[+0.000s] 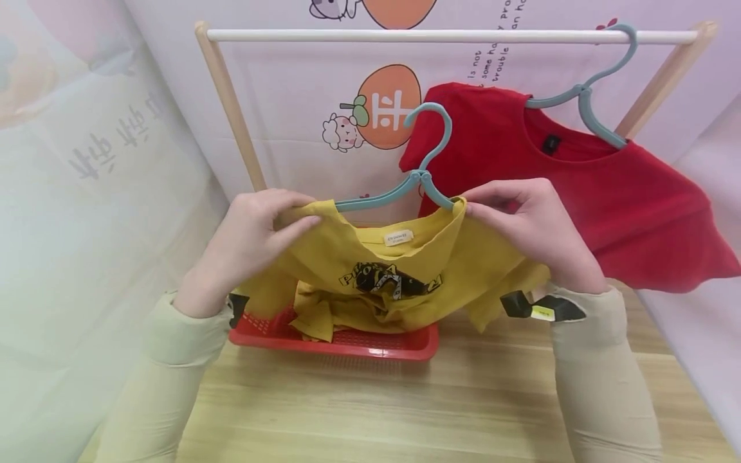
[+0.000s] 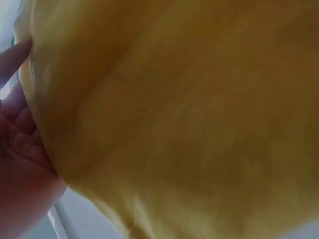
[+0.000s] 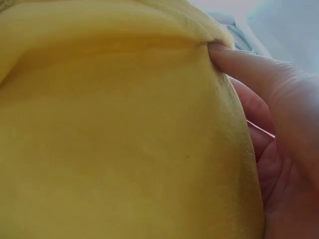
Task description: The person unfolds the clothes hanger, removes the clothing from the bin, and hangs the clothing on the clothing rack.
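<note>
A yellow T-shirt (image 1: 457,270) with a dark print hangs between my two hands, its neckline facing up. A light blue hanger (image 1: 376,202) sits inside its neck, the hook rising above and the arms running under the shoulders. My left hand (image 1: 249,235) pinches the shirt's left shoulder between thumb and fingers. At the right edge of the neckline, my right hand (image 1: 529,222) pinches the other shoulder. Both wrist views are mostly filled by the yellow cloth, with the right thumb (image 3: 249,69) pressed on its edge.
A red T-shirt (image 1: 625,212) hangs on another blue hanger (image 1: 613,132) from the white rail (image 1: 370,36) of a wooden rack. Below the yellow shirt, a red basket (image 1: 399,347) holds more yellow cloth (image 1: 315,315) on the wood-grain table (image 1: 370,411).
</note>
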`<state>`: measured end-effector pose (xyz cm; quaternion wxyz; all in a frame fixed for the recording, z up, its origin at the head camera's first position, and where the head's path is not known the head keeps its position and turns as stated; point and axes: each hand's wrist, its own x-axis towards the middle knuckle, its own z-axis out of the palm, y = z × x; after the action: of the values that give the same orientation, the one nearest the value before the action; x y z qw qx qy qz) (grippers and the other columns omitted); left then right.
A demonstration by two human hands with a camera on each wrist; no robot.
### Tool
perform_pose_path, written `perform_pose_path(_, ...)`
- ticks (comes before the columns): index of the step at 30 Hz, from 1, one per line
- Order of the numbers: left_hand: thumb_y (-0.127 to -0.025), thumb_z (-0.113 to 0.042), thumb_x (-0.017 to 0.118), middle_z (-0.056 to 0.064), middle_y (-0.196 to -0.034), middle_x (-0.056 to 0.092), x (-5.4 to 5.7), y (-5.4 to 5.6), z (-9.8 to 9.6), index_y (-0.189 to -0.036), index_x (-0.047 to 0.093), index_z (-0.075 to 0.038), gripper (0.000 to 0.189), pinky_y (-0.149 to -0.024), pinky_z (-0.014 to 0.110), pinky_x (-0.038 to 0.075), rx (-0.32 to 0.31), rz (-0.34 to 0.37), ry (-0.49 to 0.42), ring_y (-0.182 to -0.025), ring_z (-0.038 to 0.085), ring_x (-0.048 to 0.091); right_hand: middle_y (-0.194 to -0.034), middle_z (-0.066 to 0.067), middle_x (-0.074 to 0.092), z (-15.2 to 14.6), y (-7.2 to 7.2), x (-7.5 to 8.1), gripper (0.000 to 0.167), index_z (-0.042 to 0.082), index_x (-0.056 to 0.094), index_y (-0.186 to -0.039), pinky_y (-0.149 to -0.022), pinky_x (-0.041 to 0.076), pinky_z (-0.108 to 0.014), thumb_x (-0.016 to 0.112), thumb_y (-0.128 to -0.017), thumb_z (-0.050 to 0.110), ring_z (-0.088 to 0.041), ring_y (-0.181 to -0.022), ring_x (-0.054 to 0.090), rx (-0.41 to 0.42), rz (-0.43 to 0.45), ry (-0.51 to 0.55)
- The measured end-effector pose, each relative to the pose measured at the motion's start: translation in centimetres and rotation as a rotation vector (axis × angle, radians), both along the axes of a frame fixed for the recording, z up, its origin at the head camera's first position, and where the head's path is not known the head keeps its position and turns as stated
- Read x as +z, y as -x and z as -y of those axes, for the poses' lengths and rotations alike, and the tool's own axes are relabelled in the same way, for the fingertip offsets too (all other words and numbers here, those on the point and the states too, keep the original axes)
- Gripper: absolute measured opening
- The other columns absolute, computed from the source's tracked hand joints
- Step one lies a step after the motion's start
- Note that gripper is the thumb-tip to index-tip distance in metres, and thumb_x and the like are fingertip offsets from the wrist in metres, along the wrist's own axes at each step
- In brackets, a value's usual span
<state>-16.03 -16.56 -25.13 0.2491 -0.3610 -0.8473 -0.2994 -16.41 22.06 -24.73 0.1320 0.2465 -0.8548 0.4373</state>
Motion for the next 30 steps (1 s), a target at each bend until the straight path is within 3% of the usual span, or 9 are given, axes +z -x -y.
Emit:
perform_pose_path(5, -0.089, -0.007, 0.08, 0.003, -0.099, 0.076, -0.3, 0.2, 0.0, -0.104, 0.078, -0.004, 0.016, -0.07, 0.026, 0.05, -0.005, -0.016, -0.01, -0.081, 0.014, 0.067, -0.106, -0.001, 0.075, 0.4, -0.2, 0.5, 0.029, 0.018, 0.078, -0.117, -0.079, 0.057, -0.022, 0.079, -0.09, 0.008, -0.019, -0.096, 0.068, 0.11, 0.013, -0.001)
perform_pose_path(10, -0.089, -0.006, 0.08, 0.003, -0.099, 0.076, -0.6, 0.4, 0.4, -0.104, 0.079, -0.004, 0.015, -0.066, 0.022, 0.046, -0.012, -0.005, -0.021, -0.078, 0.012, 0.066, -0.096, 0.005, 0.076, 0.3, -0.3, 1.1, 0.019, 0.026, 0.081, -0.109, -0.074, 0.053, -0.022, 0.08, -0.091, 0.019, -0.016, -0.088, 0.068, 0.038, 0.04, -0.093)
perform_pose_path(15, -0.089, -0.006, 0.08, 0.001, -0.096, 0.077, -0.4, 0.3, 1.5, -0.105, 0.08, -0.005, 0.016, -0.061, 0.02, 0.043, 0.032, 0.017, -0.06, -0.071, 0.009, 0.061, -0.096, 0.006, 0.076, -1.1, -0.1, 1.3, 0.015, 0.028, 0.081, -0.108, -0.075, 0.051, -0.02, 0.078, -0.093, 0.025, -0.015, -0.089, 0.068, 0.013, 0.103, -0.169)
perform_pose_path(21, -0.088, -0.004, 0.081, 0.001, -0.091, 0.077, 0.6, 0.4, 2.9, -0.103, 0.081, -0.005, 0.015, -0.061, 0.015, 0.046, 0.077, 0.021, -0.169, -0.069, 0.003, 0.062, -0.082, -0.001, 0.072, -2.0, -0.3, 1.7, 0.013, 0.024, 0.082, -0.103, -0.057, 0.045, -0.022, 0.081, -0.09, 0.024, -0.017, -0.07, 0.058, -0.032, 0.079, -0.187)
perform_pose_path(23, -0.086, -0.001, 0.081, 0.004, -0.09, 0.076, 1.0, 0.4, 3.2, -0.102, 0.08, -0.001, 0.016, -0.061, 0.014, 0.047, 0.068, -0.003, -0.181, -0.069, 0.001, 0.062, -0.077, -0.003, 0.069, -2.1, -0.5, 2.0, 0.011, 0.022, 0.082, -0.1, -0.054, 0.041, -0.023, 0.082, -0.089, 0.021, -0.016, -0.065, 0.053, -0.04, 0.06, -0.178)
perform_pose_path(26, -0.084, 0.0, 0.083, 0.006, -0.089, 0.076, 1.7, 0.5, 3.5, -0.1, 0.079, 0.001, 0.016, -0.061, 0.014, 0.049, 0.092, -0.018, -0.221, -0.069, 0.0, 0.063, -0.079, -0.004, 0.071, -1.9, -0.8, 2.7, 0.013, 0.017, 0.082, -0.101, -0.052, 0.045, -0.019, 0.083, -0.088, 0.017, -0.016, -0.065, 0.058, -0.045, 0.044, -0.124)
perform_pose_path(28, -0.083, 0.0, 0.084, 0.004, -0.089, 0.076, 2.0, 0.7, 3.8, -0.1, 0.079, 0.002, 0.018, -0.062, 0.015, 0.05, 0.123, 0.007, -0.285, -0.069, 0.004, 0.064, -0.082, -0.005, 0.073, -1.8, -1.0, 3.2, 0.016, 0.013, 0.082, -0.103, -0.053, 0.05, -0.017, 0.083, -0.087, 0.013, -0.017, -0.066, 0.063, -0.056, 0.03, -0.068)
perform_pose_path(30, -0.082, -0.001, 0.085, 0.002, -0.094, 0.075, 1.9, 1.1, 4.3, -0.105, 0.078, 0.0, 0.025, -0.065, 0.017, 0.05, 0.154, 0.083, -0.377, -0.074, 0.009, 0.065, -0.086, -0.005, 0.074, -1.8, -1.2, 3.7, 0.019, 0.009, 0.081, -0.105, -0.055, 0.054, -0.019, 0.084, -0.086, 0.011, -0.018, -0.069, 0.067, -0.077, 0.007, -0.015)
